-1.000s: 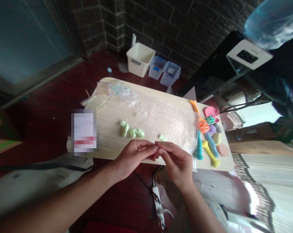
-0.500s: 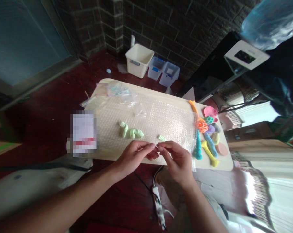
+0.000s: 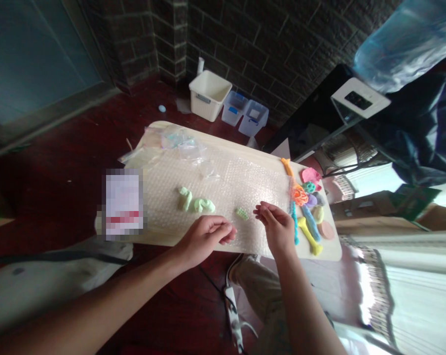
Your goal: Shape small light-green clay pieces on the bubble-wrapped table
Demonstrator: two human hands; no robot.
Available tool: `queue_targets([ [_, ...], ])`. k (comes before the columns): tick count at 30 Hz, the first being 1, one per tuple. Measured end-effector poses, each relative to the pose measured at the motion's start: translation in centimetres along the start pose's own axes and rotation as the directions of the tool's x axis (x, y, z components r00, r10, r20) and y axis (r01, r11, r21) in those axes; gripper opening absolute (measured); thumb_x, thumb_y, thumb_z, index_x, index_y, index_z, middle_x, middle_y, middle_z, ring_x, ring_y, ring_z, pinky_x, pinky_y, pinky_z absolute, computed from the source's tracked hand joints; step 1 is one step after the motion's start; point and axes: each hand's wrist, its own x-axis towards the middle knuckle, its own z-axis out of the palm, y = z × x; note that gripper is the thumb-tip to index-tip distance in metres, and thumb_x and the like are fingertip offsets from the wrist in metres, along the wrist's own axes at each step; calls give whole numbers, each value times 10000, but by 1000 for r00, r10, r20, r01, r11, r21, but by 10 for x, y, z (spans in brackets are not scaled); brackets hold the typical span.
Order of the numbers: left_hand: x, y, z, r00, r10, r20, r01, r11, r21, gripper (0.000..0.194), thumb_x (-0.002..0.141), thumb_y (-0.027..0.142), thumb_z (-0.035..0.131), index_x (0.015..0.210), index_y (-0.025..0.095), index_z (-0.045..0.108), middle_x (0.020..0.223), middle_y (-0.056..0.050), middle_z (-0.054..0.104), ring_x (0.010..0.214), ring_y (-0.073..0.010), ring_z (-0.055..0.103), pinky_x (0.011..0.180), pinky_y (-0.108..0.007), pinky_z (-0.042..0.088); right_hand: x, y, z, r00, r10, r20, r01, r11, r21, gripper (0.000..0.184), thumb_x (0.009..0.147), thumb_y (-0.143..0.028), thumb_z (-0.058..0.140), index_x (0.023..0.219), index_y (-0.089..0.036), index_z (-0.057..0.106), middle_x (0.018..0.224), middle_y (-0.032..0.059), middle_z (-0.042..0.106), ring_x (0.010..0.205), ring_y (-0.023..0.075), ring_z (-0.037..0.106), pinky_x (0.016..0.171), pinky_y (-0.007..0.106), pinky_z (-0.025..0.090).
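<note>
My left hand (image 3: 210, 235) is closed over the near edge of the bubble wrap (image 3: 245, 177), thumb laid against curled fingers. Whatever it may hold is hidden or too small to name. To its right, my right hand (image 3: 277, 226) is raised with its fingertips pinched together; I cannot make out anything between them. A small, pale green, bumpy piece (image 3: 242, 213) lies on the wrap between the two hands. Farther left are a curved pale green clay-like piece (image 3: 186, 198) and a rounded pale green lump (image 3: 204, 205). Neither hand touches these green pieces.
Colourful clay-like shapes crowd the table's right end, among them a yellow bone shape (image 3: 309, 236), a blue stick (image 3: 312, 224) and a pink piece (image 3: 311, 177). Clear plastic bags (image 3: 186, 145) lie at the far left. A power strip (image 3: 233, 318) is on the floor below.
My hands, together before at their fingertips, have come apart. The right hand has moved up and to the right, while the left stays nearly in place. The view has shifted slightly.
</note>
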Motion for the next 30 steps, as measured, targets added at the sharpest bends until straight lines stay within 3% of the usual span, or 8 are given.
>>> queue_targets([
  [5,1,-3,0,1000,-4,-11,5,1000,16,316,923,393,612,810,119,723,800,-71,704,744,-162,620,717,-295,491,1,-5,0,989,120,88,-131,983,130,295,621,-275,992,852,-184,833,816,47,805,716,149,743,658,249,605],
  [11,4,-6,0,1000,-17,-12,18,999,30,332,919,420,612,805,126,719,784,-64,701,735,-163,626,705,-291,494,-2,-8,3,955,172,241,-214,964,160,257,740,-331,936,935,-194,839,851,44,813,728,134,743,656,219,611],
  [18,5,-6,1,999,-34,-33,34,999,23,329,903,427,632,799,129,724,776,-66,712,734,-171,643,706,-292,506,-5,-14,6,947,183,264,-237,953,191,290,733,-314,935,968,-183,825,829,42,805,731,131,747,656,198,604],
  [22,6,-8,0,999,-32,-37,32,999,23,323,899,422,632,806,128,730,785,-70,720,737,-172,647,712,-293,511,-7,-15,6,942,190,276,-244,953,177,258,728,-374,942,767,-185,771,659,4,730,533,94,643,466,174,494],
  [25,6,-8,0,999,-28,-36,29,999,24,323,897,424,635,812,128,731,788,-72,720,738,-174,647,712,-296,511,-6,-15,5,946,186,265,-243,949,201,326,696,-387,959,655,-193,702,560,-26,657,459,78,561,414,170,427],
  [30,5,-6,1,999,-25,-28,25,999,27,332,906,435,637,803,132,725,785,-73,714,736,-174,641,714,-301,511,-5,-13,4,954,185,235,-233,952,198,250,697,-329,957,852,-213,798,782,16,766,665,122,696,595,210,562],
])
